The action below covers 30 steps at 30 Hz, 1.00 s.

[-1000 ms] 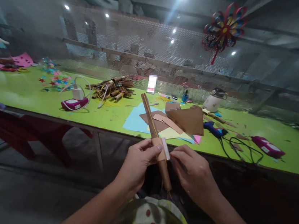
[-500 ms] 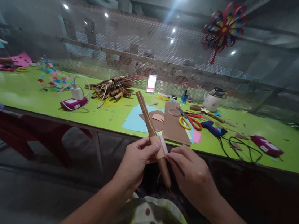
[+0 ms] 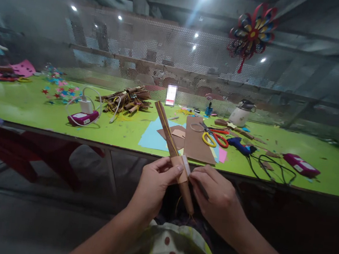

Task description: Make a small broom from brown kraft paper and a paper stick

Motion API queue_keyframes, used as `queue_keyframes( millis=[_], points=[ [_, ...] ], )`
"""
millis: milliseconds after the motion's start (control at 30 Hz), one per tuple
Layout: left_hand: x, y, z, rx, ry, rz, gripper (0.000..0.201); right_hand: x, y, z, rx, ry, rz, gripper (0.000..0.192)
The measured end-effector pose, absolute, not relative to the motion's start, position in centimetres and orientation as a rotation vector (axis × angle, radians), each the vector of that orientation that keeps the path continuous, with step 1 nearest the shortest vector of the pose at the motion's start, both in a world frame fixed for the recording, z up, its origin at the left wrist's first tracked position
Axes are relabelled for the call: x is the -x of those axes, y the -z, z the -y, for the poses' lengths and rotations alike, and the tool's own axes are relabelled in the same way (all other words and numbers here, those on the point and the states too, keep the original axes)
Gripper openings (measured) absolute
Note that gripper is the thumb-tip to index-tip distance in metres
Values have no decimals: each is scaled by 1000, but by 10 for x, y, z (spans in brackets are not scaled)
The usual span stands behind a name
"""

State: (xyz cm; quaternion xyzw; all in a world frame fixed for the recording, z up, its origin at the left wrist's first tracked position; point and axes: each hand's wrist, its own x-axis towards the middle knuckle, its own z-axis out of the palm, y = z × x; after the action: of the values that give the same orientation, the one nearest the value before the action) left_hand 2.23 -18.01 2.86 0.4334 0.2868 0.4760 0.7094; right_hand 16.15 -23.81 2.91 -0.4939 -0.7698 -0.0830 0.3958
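My left hand (image 3: 158, 181) is closed around a rolled brown paper tube (image 3: 166, 128), its thumb pressing on a tan paper band (image 3: 178, 164) wrapped about the tube's middle. The tube slants from upper left to lower right, with yellow string along it and loose ends at the bottom. A whitish strip (image 3: 186, 165) shows along the band's right edge. My right hand (image 3: 215, 194) pinches the lower end of that strip between thumb and fingers, beside the tube. Its other fingers are curled and partly hidden.
On the green table (image 3: 119, 135) lie brown cardboard (image 3: 199, 147), light blue paper (image 3: 151, 135), scissors (image 3: 214, 137), a blue glue gun (image 3: 239, 145) and a pile of brown rolls (image 3: 129, 99). Purple power sockets (image 3: 82, 117) stand left; a white jug (image 3: 241, 113) stands at the back.
The tube's upper end has shifted very slightly to the right. Both hands keep nearly the same hold on the tube and the strip.
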Motion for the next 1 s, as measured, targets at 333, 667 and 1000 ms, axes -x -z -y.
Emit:
queue_keyframes(
  millis=[333,667,1000],
  points=[
    [-23,-28,177,-928,-1108,-692,30,-165,-28,240,1246,209,1918,15],
    [-24,-29,182,-1067,-1162,-728,23,-162,-28,236,1301,221,1959,18],
    [-23,-28,182,-1106,-1164,-731,23,-163,-30,236,1298,202,1975,19]
  ],
)
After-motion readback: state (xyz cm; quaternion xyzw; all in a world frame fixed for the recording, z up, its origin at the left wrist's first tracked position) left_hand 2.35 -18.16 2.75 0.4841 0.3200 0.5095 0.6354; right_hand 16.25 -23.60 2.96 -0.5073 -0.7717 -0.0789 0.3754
